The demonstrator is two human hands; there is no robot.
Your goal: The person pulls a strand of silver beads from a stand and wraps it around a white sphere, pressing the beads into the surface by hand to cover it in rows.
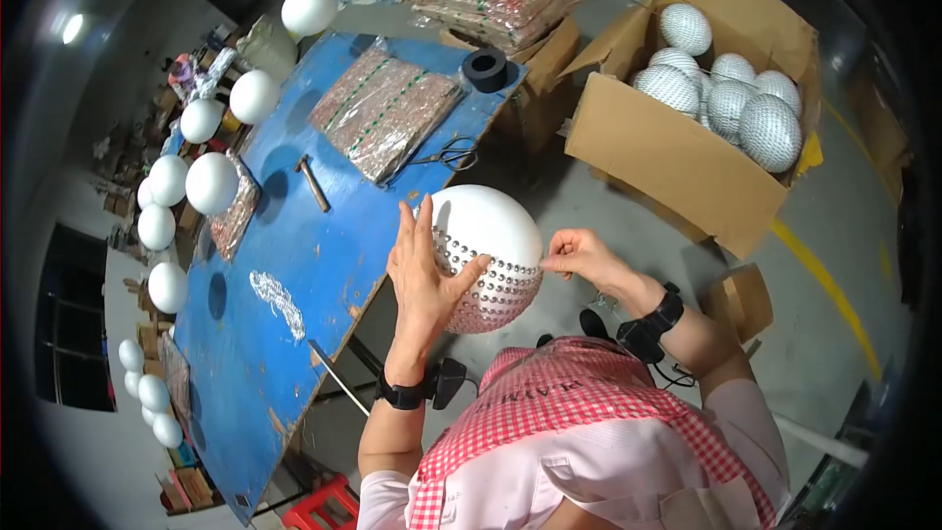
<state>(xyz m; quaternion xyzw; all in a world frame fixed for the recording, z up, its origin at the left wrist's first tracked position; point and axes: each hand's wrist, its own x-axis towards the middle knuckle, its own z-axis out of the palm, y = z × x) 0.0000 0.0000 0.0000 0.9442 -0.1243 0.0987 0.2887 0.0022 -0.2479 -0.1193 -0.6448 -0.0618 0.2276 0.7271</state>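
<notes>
A white ball [488, 221] is in front of me, beyond the table's edge. Rows of silver beads [505, 292] circle its lower half, while its top is bare and smooth. My left hand [429, 270] grips the ball's left side, thumb across the beaded rows and fingers stretched up along its side. At the right side, level with the upper bead rows, the fingertips of my right hand [581, 257] are pinched together close to the surface. What they pinch is too small to make out.
A blue table [324, 280] holds a hammer [312, 185], scissors [446, 154], black tape [485, 70], a silver bead bundle [278, 304] and a wrapped bead pack [388, 110]. White balls [212, 184] line its left side. A cardboard box [677, 152] contains several silver-covered balls [769, 132]. A red stool [324, 505] stands below.
</notes>
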